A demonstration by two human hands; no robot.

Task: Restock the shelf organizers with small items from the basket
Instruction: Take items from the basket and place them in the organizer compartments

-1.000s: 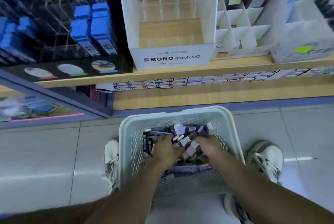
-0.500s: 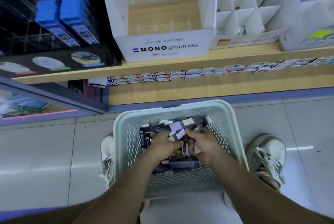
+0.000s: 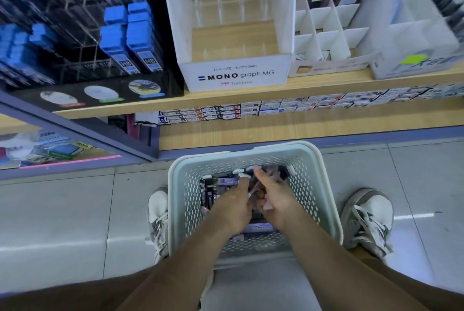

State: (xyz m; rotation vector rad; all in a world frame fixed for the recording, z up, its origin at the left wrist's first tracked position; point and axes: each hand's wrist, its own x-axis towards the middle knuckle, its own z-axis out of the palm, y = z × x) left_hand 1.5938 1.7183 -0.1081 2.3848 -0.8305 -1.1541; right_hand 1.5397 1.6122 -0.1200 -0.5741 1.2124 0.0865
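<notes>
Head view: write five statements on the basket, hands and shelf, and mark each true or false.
1. The left hand and right hand are both inside the basket. True.
2. The basket stands on the shelf. False: it sits low between the shoes, below the shelf.
3. The MONO graph MG display is packed full. False: its compartments look empty.
4. The right hand holds small items. True.
5. Blue HB packs stand left of the MONO graph MG display. True.

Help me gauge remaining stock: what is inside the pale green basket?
The basket holds small packaged items, some purple-labelled. The left hand and right hand grip some, covering whatever lies underneath.
</notes>
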